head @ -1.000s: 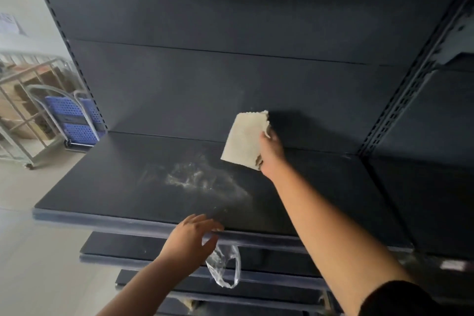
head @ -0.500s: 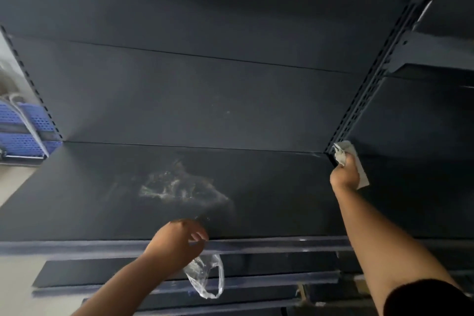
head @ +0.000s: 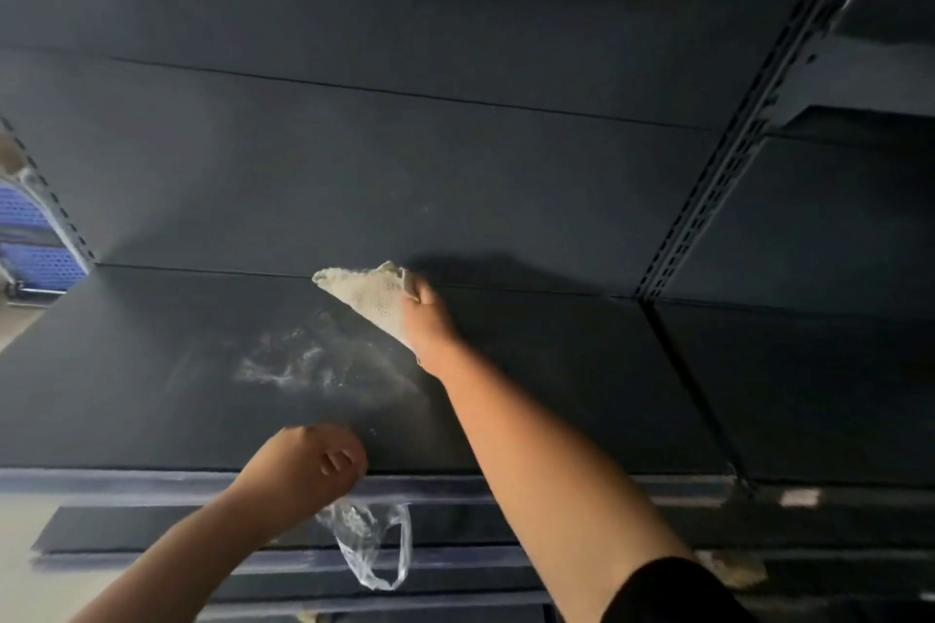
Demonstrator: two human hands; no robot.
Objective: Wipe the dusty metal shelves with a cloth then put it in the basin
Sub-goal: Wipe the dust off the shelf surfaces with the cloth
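A dark metal shelf (head: 152,369) runs across the view, with a pale smear of dust (head: 303,364) near its middle. My right hand (head: 430,324) presses a beige woven cloth (head: 369,293) onto the shelf at its back edge, just right of the dust. My left hand (head: 308,465) rests at the shelf's front lip, closed around a crumpled clear plastic bag (head: 374,546) that hangs below it. No basin is in view.
A slotted upright post (head: 728,167) divides this bay from another shelf (head: 809,395) to the right. Lower shelves (head: 152,526) step out below the front lip. A blue perforated cart (head: 35,243) stands at far left. A beige scrap (head: 733,569) lies on a lower shelf at right.
My right hand swept the cloth from the shelf's middle to the right post, then back left along the back edge. The left hand stayed at the front lip holding the bag.
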